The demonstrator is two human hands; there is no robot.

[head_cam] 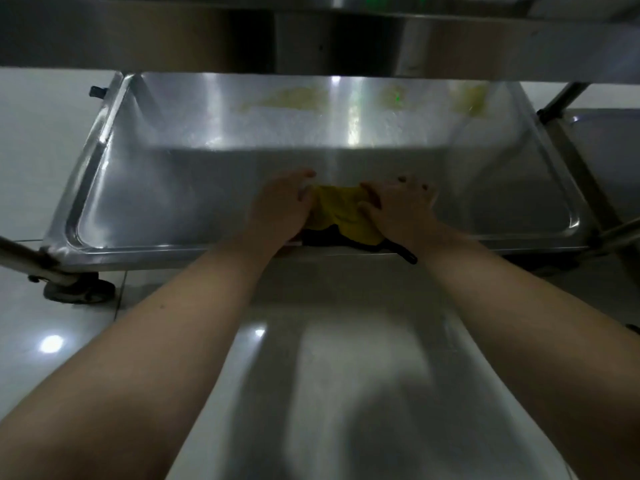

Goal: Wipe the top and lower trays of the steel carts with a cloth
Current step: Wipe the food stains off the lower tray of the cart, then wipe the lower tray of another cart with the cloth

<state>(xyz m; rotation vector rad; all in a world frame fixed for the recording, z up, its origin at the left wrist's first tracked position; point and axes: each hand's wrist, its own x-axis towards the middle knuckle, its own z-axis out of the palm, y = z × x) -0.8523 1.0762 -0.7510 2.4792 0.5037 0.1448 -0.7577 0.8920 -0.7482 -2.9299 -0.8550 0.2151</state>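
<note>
Below the dim underside of the upper tray (311, 32), the lower tray (173, 188) of a steel cart spreads wide across the view — a shallow stainless pan with a raised rim, its far half catching streaks of reflected light. Yellowish smears (287, 98) lie along the far edge of the pan floor. Pale glossy floor tiles (45, 344) surround the cart, a caster wheel (79, 292) shows at the near left corner, and part of a second steel cart (606, 161) stands just beside it on the right.

Near the front rim, at the tray's middle, a yellow cloth (341, 213) with a dark edge lies bunched on the steel. The left hand (282, 206) presses on its left side and the right hand (401, 209) on its right — fingers spread and curled down onto the fabric, thumbs tucked into its folds, the cloth gathered between the two hands. A dark strip of the cloth trails over the front rim.
</note>
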